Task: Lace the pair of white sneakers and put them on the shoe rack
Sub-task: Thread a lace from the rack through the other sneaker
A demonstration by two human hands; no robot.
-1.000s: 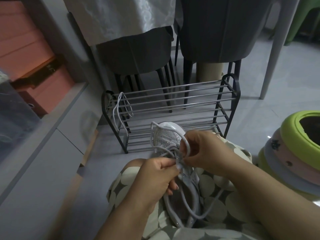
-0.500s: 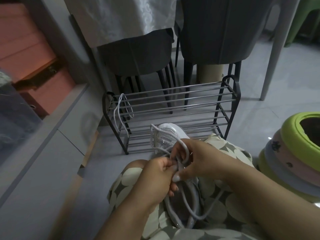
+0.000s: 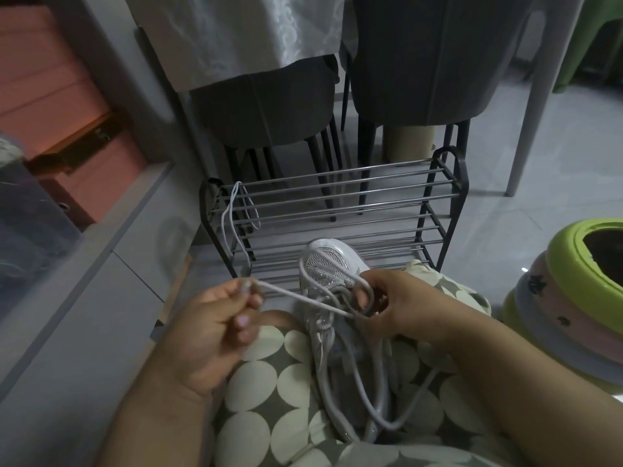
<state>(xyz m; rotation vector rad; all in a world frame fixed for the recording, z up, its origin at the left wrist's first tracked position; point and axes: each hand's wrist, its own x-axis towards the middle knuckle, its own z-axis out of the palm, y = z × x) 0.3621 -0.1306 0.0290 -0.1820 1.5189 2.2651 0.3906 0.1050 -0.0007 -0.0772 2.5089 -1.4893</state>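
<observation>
Seemingly, lace tip [image 3: 247, 285] between left fingers [image 3: 251, 299].

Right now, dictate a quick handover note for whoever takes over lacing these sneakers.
Left hand: pinches the tip of the lace, drawn out to the left of the shoe.
Right hand: holds the lace loops at the white sneaker, which lies on the lap with its toe toward the shoe rack.
Spare lace: hangs over the rack's top left bars.
Done: the lace is through some of this shoe's eyelets; how many cannot be told.
Left: finish this shoe, lace the second sneaker, which is not in view, and set both on the rack.
</observation>
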